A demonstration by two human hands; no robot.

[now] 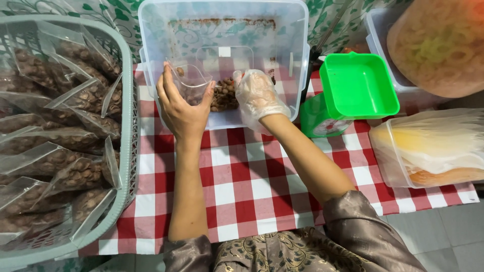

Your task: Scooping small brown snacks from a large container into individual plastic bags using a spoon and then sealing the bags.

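— Left hand [180, 112]?
— Bare, closed on a small clear plastic bag [190, 80], thumb on the near side, fingers behind, mouth of the bag held open and tipped toward the middle of the clear plastic tub [151, 30].

— And the right hand [257, 95]?
— In a thin see-through glove, down inside the same tub, curled over the heap of brown nuts [223, 94]. Cannot tell whether any nuts are pinched in it.

— Position of the nuts?
— Against the tub's near wall, between the two hands, just right of the bag.

— The tub itself?
— At the far edge of the red-and-white checked tablecloth [252, 186], roughly midway along it.

— Left edge?
— A pale green plastic basket [128, 100], piled with filled clear bags of nuts [60, 161], hanging over the near left corner.

— Right of the tub?
— A green kitchen scale [353, 90] with a square tray, touching the tub's right wall or very nearly. Beyond it, near the right edge, a clear container of stacked plastic bags [433, 151], and behind that a large bag of orange ring-shaped snacks [438, 45] in another clear box.
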